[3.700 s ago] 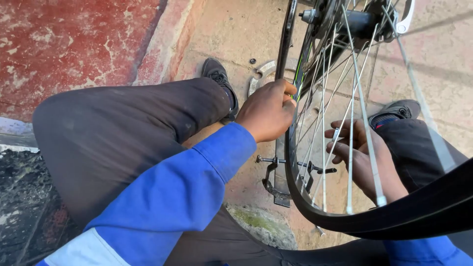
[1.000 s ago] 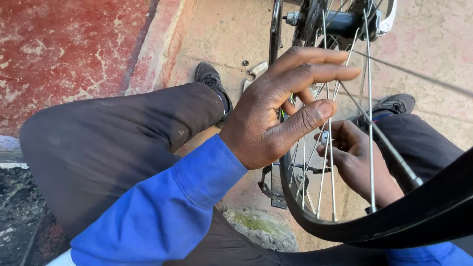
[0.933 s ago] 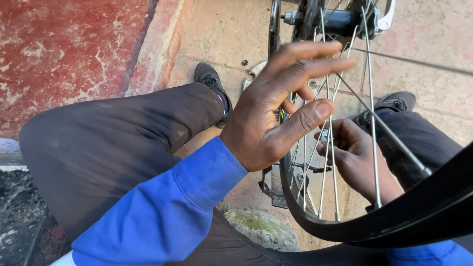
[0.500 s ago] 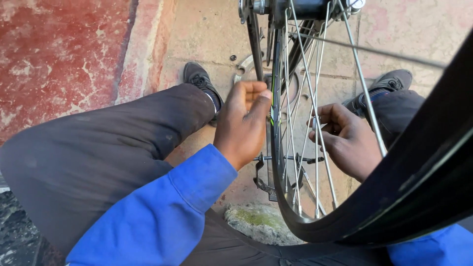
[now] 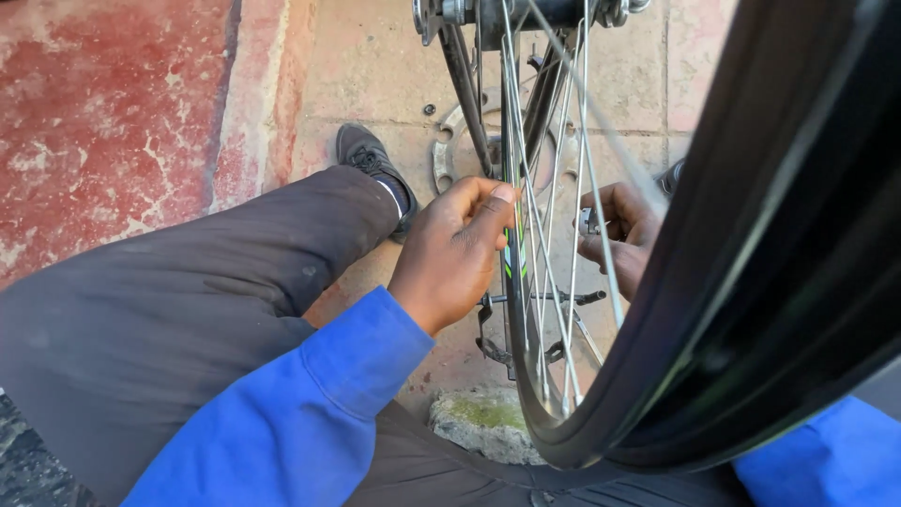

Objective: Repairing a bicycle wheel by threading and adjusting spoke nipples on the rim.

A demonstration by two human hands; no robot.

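A bicycle wheel [image 5: 751, 282] with a black tyre and thin silver spokes stands between my knees, its hub at the top of the view. My left hand [image 5: 450, 253] is closed around the dark frame stay [image 5: 511, 253] beside the rim, thumb pressed against it. My right hand [image 5: 615, 235] is on the far side of the spokes, fingers curled on a small silver part [image 5: 588, 222]; what that part is I cannot tell. Both my sleeves are blue.
My dark-trousered left leg [image 5: 188, 300] and black shoe [image 5: 371, 160] lie to the left. A round metal disc [image 5: 450, 155] rests on the tan paving behind the wheel. Brake arms [image 5: 535, 319] sit low on the frame. Red floor lies at left, a mossy stone [image 5: 483, 422] below.
My left hand, spread open over the spokes a second ago, has dropped and closed on the frame stay. The view has shifted so the tyre fills the right side.
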